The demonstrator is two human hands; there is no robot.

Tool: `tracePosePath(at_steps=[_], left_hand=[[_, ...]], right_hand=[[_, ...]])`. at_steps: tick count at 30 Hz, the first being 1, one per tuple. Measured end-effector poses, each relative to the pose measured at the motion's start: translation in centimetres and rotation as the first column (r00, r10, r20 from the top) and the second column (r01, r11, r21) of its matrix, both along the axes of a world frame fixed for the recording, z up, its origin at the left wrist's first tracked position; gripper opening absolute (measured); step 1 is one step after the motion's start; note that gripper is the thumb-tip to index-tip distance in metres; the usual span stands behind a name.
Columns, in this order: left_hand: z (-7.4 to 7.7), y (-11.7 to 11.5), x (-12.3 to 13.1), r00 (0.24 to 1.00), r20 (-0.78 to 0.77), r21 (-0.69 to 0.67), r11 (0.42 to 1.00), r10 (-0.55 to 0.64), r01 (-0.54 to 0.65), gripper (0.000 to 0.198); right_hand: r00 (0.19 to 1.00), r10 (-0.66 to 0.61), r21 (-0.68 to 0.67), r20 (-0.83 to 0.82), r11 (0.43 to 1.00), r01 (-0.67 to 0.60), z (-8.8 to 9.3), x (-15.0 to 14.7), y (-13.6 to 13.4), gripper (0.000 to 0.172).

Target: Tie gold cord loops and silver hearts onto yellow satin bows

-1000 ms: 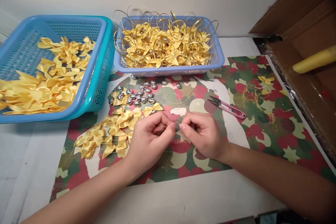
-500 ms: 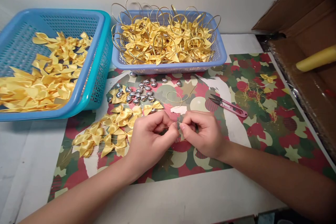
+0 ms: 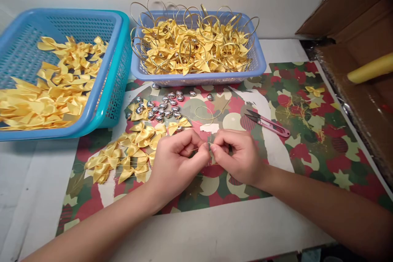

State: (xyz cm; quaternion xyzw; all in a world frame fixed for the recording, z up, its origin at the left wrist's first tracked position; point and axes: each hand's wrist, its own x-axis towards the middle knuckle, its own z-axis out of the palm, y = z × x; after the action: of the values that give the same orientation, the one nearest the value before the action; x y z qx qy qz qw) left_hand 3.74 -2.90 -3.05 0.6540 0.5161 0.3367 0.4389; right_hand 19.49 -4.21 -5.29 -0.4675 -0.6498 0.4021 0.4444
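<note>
Over the patterned sheet, my left hand (image 3: 181, 159) is closed, thumb and forefinger pinching a thin yellowish thread. Close beside it, my right hand (image 3: 238, 155) pinches the same thread, and a short span shows between the fingertips. A loop of gold cord (image 3: 204, 115) lies just beyond my hands. Yellow satin bows (image 3: 135, 155) rest left of my left hand, with fine threads across them. Several silver beads (image 3: 162, 106) are scattered behind the bows. Pink-handled thread snips (image 3: 267, 123) lie beyond my right hand, blades apart.
Stacked blue and teal baskets (image 3: 107, 73) at the left hold yellow bows. A blue basket (image 3: 198, 77) at the back holds bows with gold rings. Thread scraps (image 3: 299, 110) and a small bow (image 3: 315, 91) lie at the right, near an open cardboard box (image 3: 346, 65).
</note>
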Motion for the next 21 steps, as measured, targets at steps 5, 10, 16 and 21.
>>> tracePosePath(at_steps=[5, 10, 16, 21], left_hand=[[-0.10, 0.04, 0.05, 1.000, 0.000, -0.015, 1.000, 0.007, -0.007, 0.022], [-0.06, 0.09, 0.14, 1.000, 0.017, -0.057, 0.998, 0.000, 0.001, 0.022], [-0.02, 0.11, 0.16, 0.999, 0.040, -0.089, 0.996, 0.001, 0.003, 0.022], [-0.08, 0.15, 0.23, 0.999, 0.031, -0.078, 0.997, 0.013, -0.010, 0.021]], right_hand=[[1.000, -0.004, -0.007, 0.002, 1.000, 0.004, -0.04, -0.01, -0.03, 0.026], [1.000, -0.006, 0.004, 0.000, 1.000, 0.006, -0.02, -0.08, -0.02, 0.025], [1.000, -0.012, -0.002, 0.008, 1.000, 0.012, 0.03, -0.12, -0.02, 0.026], [1.000, -0.001, 0.005, 0.012, 1.000, 0.000, 0.01, -0.06, 0.00, 0.026]])
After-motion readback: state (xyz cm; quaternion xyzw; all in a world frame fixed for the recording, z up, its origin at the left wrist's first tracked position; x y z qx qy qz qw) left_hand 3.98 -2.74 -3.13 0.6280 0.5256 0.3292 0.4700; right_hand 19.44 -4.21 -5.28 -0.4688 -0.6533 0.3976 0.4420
